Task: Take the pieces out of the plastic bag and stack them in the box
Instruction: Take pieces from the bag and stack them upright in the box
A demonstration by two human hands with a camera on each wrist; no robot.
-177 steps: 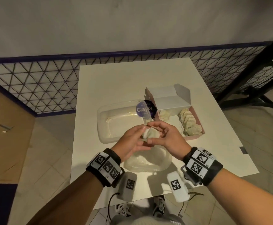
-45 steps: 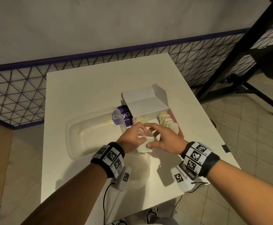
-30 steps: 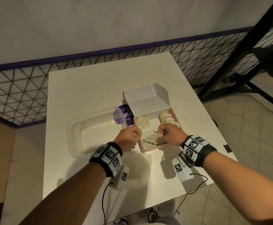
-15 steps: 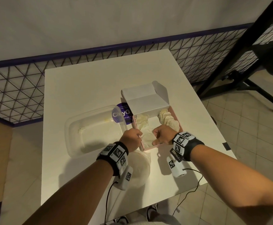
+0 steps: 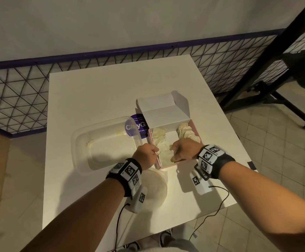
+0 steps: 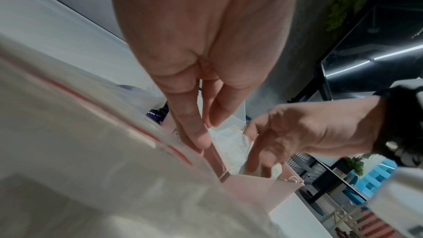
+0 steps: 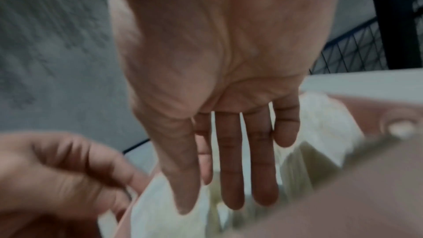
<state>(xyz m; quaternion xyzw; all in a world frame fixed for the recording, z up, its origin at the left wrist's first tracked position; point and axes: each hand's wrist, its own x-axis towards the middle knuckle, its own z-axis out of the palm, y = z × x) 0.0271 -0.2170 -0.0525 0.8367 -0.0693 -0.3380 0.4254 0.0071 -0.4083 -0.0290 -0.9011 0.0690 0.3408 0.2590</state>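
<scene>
Your right hand (image 5: 183, 149) is inside the open pink cardboard box (image 5: 197, 132), its fingers (image 7: 231, 169) straight and spread, tips pressing down on the pale, crumpled flat pieces (image 5: 163, 153) at the near end. Your left hand (image 5: 146, 155) sits at the box's left wall, thumb and forefinger (image 6: 194, 129) pinched on what looks like the wall's top edge; the wrist view is too blurred to be sure.

Keep that left pinch firm, so the light box cannot slide while you press. Press with flat finger pads rather than the tips; these pieces look thin and would crease or tear under a poke. Square the piece under your fingers against the stack beyond your fingertips, then lift straight up so nothing clings and comes out.

The clear plastic bag (image 5: 157, 186), still bulging, lies just behind your left wrist, touching the box's near corner.
</scene>
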